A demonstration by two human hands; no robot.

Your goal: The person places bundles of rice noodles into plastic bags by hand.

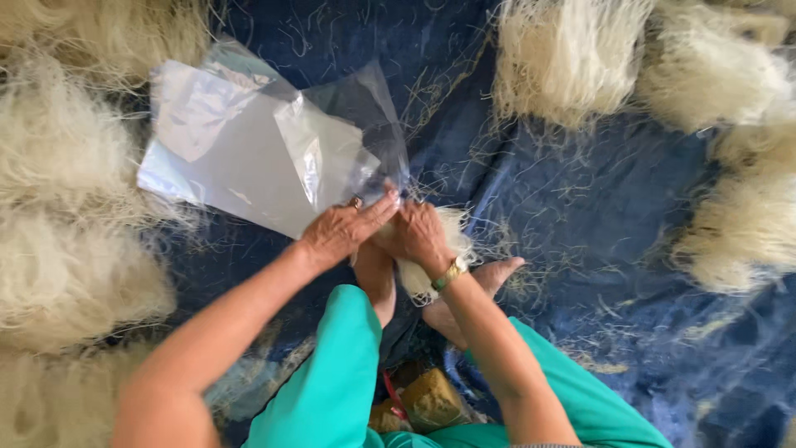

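- Left hand (338, 232) is pinching the open edge of the clear plastic bag (249, 149), fingers together on it.
- Right hand (419, 235) is clutching a bundle of pale noodles (427, 270) at the bag's mouth.
- Bag is lying on the blue tarp (580, 224), just beyond the bare feet.

Blue tarp (580, 216) covering the ground, strewn with loose pale strands. Heaps of pale noodle-like fibre lie round its edges: a large mass (66, 207) fills the left side from top to bottom, one heap (564, 58) sits at top centre-right, another (713, 75) at top right, just beside it, and one more (746, 224) along the right edge. Teal trousers (332, 390) and two bare feet (481, 282) occupy the lower centre. A tan block (427, 402) with a red strip beside it shows between the legs.
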